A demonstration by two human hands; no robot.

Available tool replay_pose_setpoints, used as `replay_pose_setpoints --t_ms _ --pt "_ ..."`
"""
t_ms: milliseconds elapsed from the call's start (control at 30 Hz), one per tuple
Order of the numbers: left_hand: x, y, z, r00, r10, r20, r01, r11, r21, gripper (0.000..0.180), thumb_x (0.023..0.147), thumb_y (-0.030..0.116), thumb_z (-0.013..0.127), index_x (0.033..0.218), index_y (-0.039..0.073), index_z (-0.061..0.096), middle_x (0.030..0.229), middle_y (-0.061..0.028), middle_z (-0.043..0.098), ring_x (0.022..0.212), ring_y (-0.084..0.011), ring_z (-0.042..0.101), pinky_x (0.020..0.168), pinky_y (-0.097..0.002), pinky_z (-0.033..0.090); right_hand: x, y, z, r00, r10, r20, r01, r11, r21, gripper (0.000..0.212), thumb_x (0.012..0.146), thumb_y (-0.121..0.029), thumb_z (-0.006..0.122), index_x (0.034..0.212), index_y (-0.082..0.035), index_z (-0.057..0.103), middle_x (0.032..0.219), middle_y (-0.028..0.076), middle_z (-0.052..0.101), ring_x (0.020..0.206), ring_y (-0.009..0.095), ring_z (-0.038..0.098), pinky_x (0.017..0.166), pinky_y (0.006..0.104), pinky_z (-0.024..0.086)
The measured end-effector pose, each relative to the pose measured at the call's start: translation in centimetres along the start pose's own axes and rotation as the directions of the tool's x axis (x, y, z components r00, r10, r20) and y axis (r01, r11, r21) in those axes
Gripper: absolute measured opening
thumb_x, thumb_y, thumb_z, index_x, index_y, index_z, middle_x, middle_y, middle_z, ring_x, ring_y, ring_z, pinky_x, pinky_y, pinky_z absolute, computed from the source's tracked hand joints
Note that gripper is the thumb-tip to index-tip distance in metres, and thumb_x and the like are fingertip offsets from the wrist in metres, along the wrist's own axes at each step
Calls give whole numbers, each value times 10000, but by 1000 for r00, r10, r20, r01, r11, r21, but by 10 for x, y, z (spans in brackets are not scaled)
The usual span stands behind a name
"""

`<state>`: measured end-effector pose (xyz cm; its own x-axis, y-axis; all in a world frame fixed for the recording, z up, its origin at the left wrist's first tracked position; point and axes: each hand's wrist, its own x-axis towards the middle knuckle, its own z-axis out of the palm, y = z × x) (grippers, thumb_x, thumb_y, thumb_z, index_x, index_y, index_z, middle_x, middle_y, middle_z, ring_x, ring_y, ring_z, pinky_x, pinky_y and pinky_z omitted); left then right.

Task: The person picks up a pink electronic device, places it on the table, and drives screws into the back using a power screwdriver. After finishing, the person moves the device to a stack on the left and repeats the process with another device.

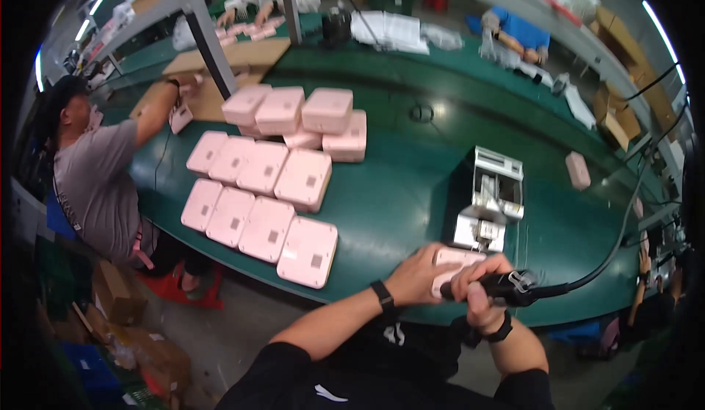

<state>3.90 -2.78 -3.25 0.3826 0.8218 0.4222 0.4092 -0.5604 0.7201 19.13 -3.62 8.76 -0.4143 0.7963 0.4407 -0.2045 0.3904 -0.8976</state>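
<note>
My right hand is wrapped around a black corded electric screwdriver, which lies nearly level, its tip end pointing left over a pink plastic case. My left hand grips that case by its left side at the near table edge. Fingers and tool cover part of the case, so I cannot tell whether the tip touches it. Just beyond it stands a silver metal screw feeder. To the left, more pink square cases lie in rows, with others stacked behind them.
A green worktable spans the view. From the right, a black cable hangs down to the screwdriver. One pink case lies at the far right. A person in a grey shirt handles a pink part at left. Metal frame posts rise behind.
</note>
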Motion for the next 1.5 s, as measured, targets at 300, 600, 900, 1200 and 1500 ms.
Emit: replay_pose_setpoints --t_ms 300,600,900,1200,1500 --pt "-5 10 -8 995 -77 57 74 996 45 717 672 339 861 1319 191 591 1311 -161 489 1173 -377 532 988 -446 471 8 0 6 992 79 -99 -75 996 44 187 873 -58 568 977 -31 416 636 71 500 509 145 467 534 303 460" --pt "-81 36 -54 809 -550 209 576 669 -470 666 833 421 755 1409 190 512 1329 -121 548 1194 -299 577 970 -387 488 -31 -29 -72 804 28 -594 204 925 320 228 947 -255 556 1061 -81 463 606 18 426 459 133 424 462 286 410" --pt "-43 14 -67 550 -552 626 404 -480 -779 783 952 726 345 1513 179 357 1389 -91 532 1188 -266 590 1037 -414 452 -95 43 -141 567 113 -816 -32 993 116 204 1004 -254 542 1030 -52 524 648 6 435 486 99 414 482 255 376" --pt "45 -14 -48 803 -595 21 311 389 -867 665 1021 466 500 1529 88 298 1449 -158 496 1223 -270 582 1053 -388 455 -64 52 -126 734 191 -652 -95 979 180 186 992 -188 563 1069 -33 495 679 20 455 525 104 448 498 256 392" --pt "-70 50 -109 844 -447 -295 494 863 105 547 905 313 704 1358 52 541 1260 -158 625 1133 -325 622 969 -384 505 -40 10 -103 614 230 -755 -187 972 144 255 958 -230 552 766 -70 498 614 67 487 523 198 463 557 371 461"
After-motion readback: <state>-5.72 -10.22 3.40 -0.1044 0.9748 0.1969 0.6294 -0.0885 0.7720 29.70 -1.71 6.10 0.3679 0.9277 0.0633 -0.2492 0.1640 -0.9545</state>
